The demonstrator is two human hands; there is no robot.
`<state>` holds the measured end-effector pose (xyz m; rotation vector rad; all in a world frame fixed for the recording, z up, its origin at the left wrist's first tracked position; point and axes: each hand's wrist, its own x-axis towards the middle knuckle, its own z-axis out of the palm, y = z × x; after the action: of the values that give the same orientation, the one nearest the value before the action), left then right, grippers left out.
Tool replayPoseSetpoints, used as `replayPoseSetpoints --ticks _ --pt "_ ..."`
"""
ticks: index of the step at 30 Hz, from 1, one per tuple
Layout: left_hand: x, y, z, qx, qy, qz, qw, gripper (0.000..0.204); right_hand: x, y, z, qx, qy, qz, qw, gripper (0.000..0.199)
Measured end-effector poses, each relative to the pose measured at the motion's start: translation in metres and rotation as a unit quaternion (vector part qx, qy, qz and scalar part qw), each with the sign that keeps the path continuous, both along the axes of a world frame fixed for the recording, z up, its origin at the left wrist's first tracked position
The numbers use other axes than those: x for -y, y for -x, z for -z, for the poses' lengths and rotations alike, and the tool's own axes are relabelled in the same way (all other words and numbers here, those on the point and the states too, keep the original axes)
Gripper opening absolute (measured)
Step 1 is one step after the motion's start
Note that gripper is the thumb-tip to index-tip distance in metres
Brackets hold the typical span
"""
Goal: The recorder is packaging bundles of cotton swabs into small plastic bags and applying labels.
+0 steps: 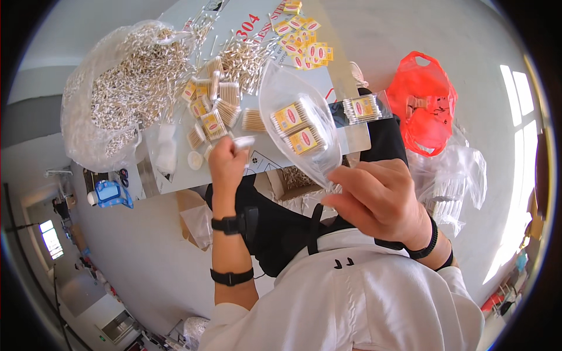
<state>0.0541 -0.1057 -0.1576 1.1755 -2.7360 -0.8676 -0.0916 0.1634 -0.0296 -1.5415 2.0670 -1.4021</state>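
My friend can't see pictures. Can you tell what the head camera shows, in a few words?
The right hand holds up a clear plastic bag with two yellow-labelled bundles of cotton swabs inside, while the left hand pinches a small white piece. Below lie a white table with more bundles, a big sack of loose swabs, and a red bag.

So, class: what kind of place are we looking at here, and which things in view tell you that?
Probably a small hand-packing workshop for cotton swabs. A big clear bag of loose swabs sits on the table, with bundled swab packs beside it, and the right hand holds a clear bag with two labelled packs inside.
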Motion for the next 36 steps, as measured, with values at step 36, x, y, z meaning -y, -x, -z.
replayPoseSetpoints --ticks 36 --pt "0.011 0.061 0.045 -0.083 0.198 0.307 0.927 0.026 -0.038 0.024 0.012 0.592 -0.112 -0.149 0.784 0.038"
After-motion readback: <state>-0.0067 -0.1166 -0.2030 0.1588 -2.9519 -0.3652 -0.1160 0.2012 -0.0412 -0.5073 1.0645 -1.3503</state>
